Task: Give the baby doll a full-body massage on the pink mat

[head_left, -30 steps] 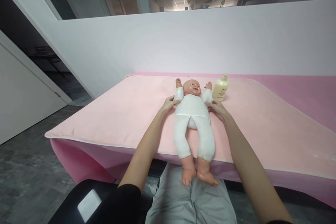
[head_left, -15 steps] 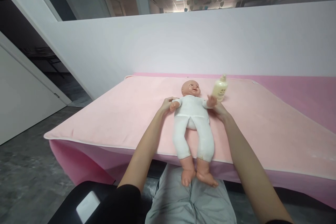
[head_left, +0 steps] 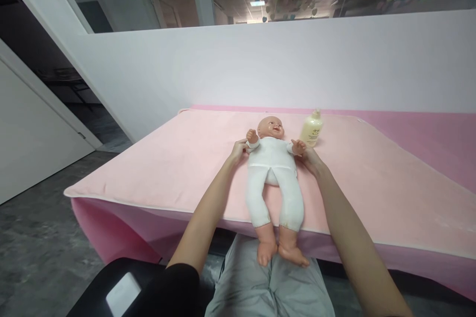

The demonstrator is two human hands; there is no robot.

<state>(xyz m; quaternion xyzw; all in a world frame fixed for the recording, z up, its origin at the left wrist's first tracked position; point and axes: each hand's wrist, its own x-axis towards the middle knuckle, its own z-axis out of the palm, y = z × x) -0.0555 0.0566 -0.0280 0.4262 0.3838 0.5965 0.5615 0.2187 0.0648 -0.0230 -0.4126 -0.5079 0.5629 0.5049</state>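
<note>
A baby doll (head_left: 272, 153) with a white cloth body lies on its back on the pink mat, its head toward the wall and its feet over the front edge above my lap. My left hand (head_left: 240, 149) is closed on the doll's arm at the left of the picture, whose fist (head_left: 252, 135) points up beside the head. On the other side my right hand (head_left: 310, 158) grips the doll's other arm from below, its fingers partly hidden behind the doll's open hand (head_left: 298, 147). Just beyond my right hand stands a pale yellow pump bottle (head_left: 312, 129).
The pink padded mat (head_left: 148, 163) covers a table against a white wall (head_left: 260, 67). A window runs above the wall. At the left is a white door (head_left: 37, 129). A white flat object (head_left: 123, 294) lies on a black surface by my left elbow.
The doll's arm at my left hand has swung up, its fist now nearer the head. The doll's other hand has dropped slightly. The bottle has stayed in place.
</note>
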